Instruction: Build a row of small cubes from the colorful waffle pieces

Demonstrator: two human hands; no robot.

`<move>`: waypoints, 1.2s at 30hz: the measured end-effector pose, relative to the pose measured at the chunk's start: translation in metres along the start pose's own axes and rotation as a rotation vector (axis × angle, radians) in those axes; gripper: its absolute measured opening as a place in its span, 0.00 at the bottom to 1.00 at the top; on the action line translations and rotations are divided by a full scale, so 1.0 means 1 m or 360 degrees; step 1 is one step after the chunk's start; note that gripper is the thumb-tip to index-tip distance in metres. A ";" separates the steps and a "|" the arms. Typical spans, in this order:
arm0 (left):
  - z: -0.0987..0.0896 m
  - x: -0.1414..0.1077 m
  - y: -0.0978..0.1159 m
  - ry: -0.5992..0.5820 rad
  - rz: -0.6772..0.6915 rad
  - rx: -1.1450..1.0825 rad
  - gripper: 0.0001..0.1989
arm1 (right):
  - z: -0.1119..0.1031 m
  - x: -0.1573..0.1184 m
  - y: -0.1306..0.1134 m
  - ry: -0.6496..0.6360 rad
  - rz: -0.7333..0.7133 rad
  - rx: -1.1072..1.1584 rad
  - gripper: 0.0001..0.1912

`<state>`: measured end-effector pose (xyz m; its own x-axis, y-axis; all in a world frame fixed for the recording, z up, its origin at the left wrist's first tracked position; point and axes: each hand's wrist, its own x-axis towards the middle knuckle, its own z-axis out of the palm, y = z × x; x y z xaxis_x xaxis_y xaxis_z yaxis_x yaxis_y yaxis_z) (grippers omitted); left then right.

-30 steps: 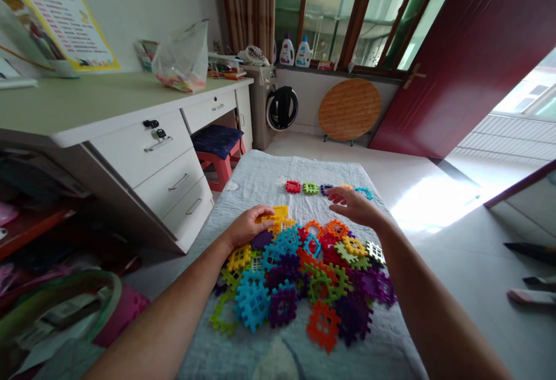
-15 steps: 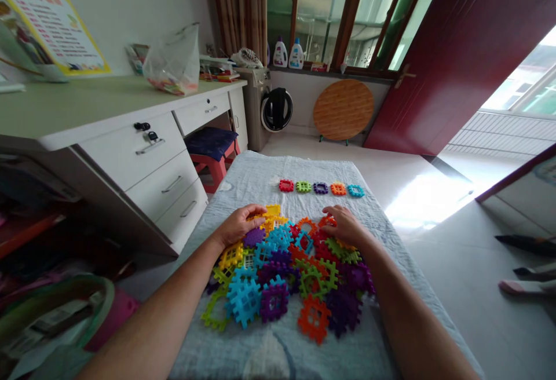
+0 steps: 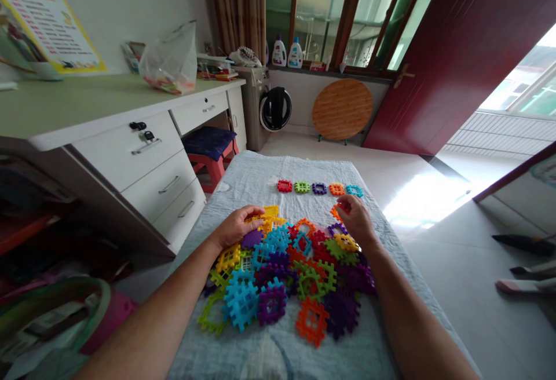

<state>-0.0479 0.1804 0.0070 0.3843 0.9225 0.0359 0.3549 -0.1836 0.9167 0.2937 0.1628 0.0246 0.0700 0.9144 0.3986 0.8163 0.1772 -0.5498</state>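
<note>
Across the bottom of the frame, pale blue cloth [image 3: 226, 357], bearing a loose heap of toothed plastic pieces [image 3: 278, 258] up to mid-frame. At left of centre, left hand [image 3: 234, 228] resting on yellow pieces [image 3: 271, 212], fingers curled over them; cannot tell whether clamped on any or merely touching. At right of centre, right hand [image 3: 358, 218] with thumb and fingertips closed on 1 orange piece [image 3: 335, 213], just beyond the heap. Farther up the cloth, row of 5 pieces [image 3: 319, 193], side by side: red, green, purple, orange, blue. Looks like the taking up of a single piece; seems to call next for a steady pinch and enough height to spare the row. Behind, toward upper centre, washing machine [image 3: 256, 99], round wooden board [image 3: 342, 108] on edge, and 2 bottles [image 3: 295, 55].
</note>
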 end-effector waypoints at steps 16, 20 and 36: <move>0.000 0.000 0.001 -0.0022 -0.0002 0.0019 0.21 | 0.001 -0.002 0.000 -0.0456 -0.0160 -0.0356 0.12; 0.000 0.001 0.000 -0.0029 0.0011 0.0045 0.21 | 0.011 -0.011 -0.020 -0.0510 -0.0388 -0.0274 0.13; 0.001 0.001 -0.001 0.0007 0.0041 0.0019 0.22 | 0.023 -0.013 -0.035 -0.0605 -0.0370 -0.0104 0.06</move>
<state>-0.0474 0.1810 0.0054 0.3900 0.9188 0.0612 0.3550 -0.2114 0.9107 0.2513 0.1529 0.0216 -0.3253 0.9238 0.2018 0.8207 0.3818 -0.4251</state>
